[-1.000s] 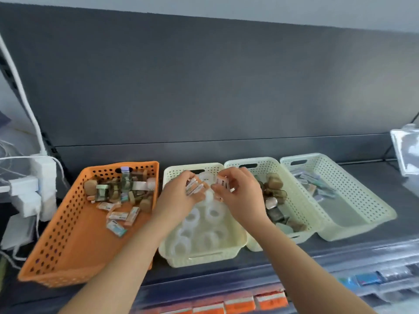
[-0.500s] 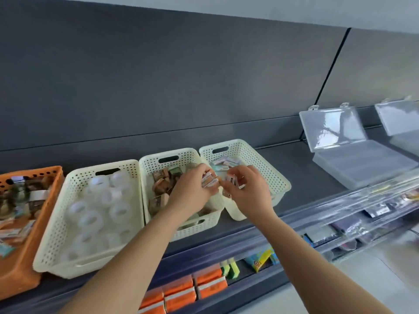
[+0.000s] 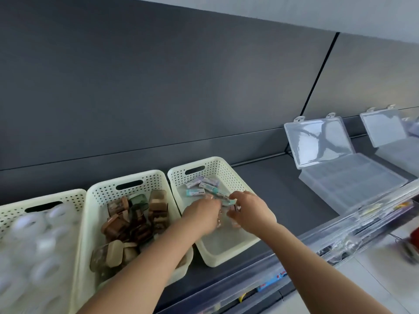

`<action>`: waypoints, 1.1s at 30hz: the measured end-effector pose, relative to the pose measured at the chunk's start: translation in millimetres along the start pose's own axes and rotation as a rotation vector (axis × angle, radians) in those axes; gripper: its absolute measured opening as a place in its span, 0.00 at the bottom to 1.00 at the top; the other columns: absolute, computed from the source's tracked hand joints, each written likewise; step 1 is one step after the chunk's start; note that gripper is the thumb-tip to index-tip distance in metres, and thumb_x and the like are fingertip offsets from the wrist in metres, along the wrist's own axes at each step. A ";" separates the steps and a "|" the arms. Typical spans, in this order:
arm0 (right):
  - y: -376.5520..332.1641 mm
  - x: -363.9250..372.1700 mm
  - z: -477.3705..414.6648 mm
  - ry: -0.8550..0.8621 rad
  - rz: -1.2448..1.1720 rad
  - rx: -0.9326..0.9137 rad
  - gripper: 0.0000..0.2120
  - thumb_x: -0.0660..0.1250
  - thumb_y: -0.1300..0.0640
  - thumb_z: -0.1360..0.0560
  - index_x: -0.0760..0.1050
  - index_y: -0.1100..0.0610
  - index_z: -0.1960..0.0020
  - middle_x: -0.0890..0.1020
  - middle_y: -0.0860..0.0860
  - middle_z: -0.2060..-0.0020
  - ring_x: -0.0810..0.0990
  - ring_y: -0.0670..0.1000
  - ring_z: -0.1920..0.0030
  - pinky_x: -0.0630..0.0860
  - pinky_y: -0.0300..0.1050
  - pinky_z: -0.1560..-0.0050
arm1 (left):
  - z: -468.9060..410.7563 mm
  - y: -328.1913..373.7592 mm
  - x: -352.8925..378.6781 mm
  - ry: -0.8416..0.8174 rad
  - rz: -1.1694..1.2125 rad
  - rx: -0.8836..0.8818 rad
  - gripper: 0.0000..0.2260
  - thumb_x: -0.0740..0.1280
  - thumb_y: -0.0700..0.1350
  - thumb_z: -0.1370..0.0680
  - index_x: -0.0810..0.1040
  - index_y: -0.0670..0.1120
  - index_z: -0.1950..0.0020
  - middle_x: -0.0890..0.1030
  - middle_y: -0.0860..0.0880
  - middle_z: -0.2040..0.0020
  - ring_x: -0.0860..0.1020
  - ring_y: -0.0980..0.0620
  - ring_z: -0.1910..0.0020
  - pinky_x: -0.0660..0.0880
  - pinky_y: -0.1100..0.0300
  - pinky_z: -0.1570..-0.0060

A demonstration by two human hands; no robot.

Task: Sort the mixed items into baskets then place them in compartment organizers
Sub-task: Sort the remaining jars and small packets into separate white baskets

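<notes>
Both hands are down inside the rightmost cream perforated plastic basket [image 3: 229,175], the left hand [image 3: 201,214] and right hand [image 3: 249,211] close together over its middle. Each seems curled around a few small wrapped pastel eraser-like blocks [image 3: 227,201], though motion blur hides the fingertips and I cannot tell whether they grip or are letting go. More of the same blocks [image 3: 199,188] lie loose at the basket's far end, which suggests this basket is reserved for that kind. The neighbouring cream basket [image 3: 127,184] holds brown and dark green clips (or something similar), and the blurred one at far left [image 3: 43,200] white tape rolls. Well to the right, two clear plastic compartment organizers [image 3: 347,177] stand with lids propped open, apparently ready for the later stage
</notes>
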State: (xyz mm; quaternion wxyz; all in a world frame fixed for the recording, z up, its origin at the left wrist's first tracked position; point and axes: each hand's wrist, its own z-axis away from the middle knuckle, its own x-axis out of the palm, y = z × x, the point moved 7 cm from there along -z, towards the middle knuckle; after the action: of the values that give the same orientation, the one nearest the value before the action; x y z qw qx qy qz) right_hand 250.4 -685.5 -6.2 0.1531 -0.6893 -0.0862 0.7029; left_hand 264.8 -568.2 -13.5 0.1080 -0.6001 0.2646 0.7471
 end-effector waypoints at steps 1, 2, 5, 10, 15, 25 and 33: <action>2.1 4.7 -4.2 -0.026 0.047 -0.026 0.18 0.67 0.54 0.26 0.72 0.47 0.37 0.76 0.50 0.48 0.78 0.53 0.49 0.78 0.51 0.51 | -2.7 0.0 4.9 -0.038 -0.053 0.001 0.10 0.63 0.40 0.22 0.74 0.46 0.41 0.75 0.47 0.43 0.75 0.48 0.53 0.74 0.53 0.56; 3.4 9.1 -7.3 -0.048 0.094 -0.057 0.18 0.66 0.56 0.26 0.72 0.48 0.37 0.77 0.50 0.48 0.78 0.54 0.49 0.78 0.50 0.52 | -4.3 0.5 7.2 -0.055 -0.098 -0.001 0.09 0.63 0.39 0.22 0.75 0.45 0.43 0.73 0.46 0.43 0.74 0.48 0.56 0.72 0.53 0.58; 2.6 20.5 -12.4 -0.125 0.244 -0.156 0.13 0.65 0.59 0.26 0.76 0.52 0.42 0.78 0.51 0.51 0.79 0.53 0.52 0.78 0.47 0.54 | -5.2 3.7 9.6 -0.074 -0.209 -0.021 0.10 0.61 0.37 0.22 0.75 0.43 0.42 0.74 0.44 0.44 0.73 0.46 0.57 0.69 0.54 0.61; 0.9 23.6 -13.2 -0.176 0.302 -0.239 0.09 0.65 0.56 0.26 0.77 0.54 0.46 0.78 0.52 0.50 0.78 0.53 0.51 0.78 0.47 0.51 | 5.9 9.8 8.5 -0.054 -0.286 -0.043 0.12 0.63 0.41 0.22 0.74 0.44 0.38 0.74 0.44 0.42 0.76 0.44 0.51 0.68 0.54 0.61; -4.4 14.3 -1.9 -0.177 0.206 -0.266 0.13 0.62 0.51 0.25 0.77 0.51 0.43 0.79 0.51 0.46 0.78 0.54 0.47 0.78 0.49 0.48 | 32.7 14.7 -15.8 0.170 -0.253 -0.074 0.12 0.65 0.37 0.24 0.75 0.45 0.41 0.74 0.47 0.44 0.74 0.48 0.50 0.70 0.55 0.57; -68.0 -0.4 35.8 0.012 -0.002 -0.477 0.16 0.66 0.50 0.25 0.75 0.49 0.37 0.77 0.51 0.40 0.76 0.53 0.41 0.74 0.47 0.45 | 128.2 -22.4 -58.8 0.478 -0.307 -0.356 0.14 0.67 0.40 0.24 0.75 0.47 0.39 0.75 0.49 0.44 0.73 0.50 0.43 0.76 0.56 0.48; -172.3 10.4 74.3 0.004 -0.026 -0.752 0.17 0.66 0.52 0.26 0.76 0.52 0.38 0.78 0.52 0.44 0.76 0.55 0.43 0.76 0.48 0.48 | 226.7 -77.7 -69.7 0.454 -0.354 -0.601 0.09 0.65 0.40 0.24 0.76 0.46 0.45 0.75 0.49 0.49 0.74 0.49 0.49 0.68 0.59 0.62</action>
State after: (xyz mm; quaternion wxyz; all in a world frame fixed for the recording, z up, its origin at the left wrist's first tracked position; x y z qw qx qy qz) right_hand 193.0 -513.8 43.9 -0.1017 -0.6977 -0.3468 0.6186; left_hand 129.6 -373.3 64.0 -0.0064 -0.7908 -0.0555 0.6096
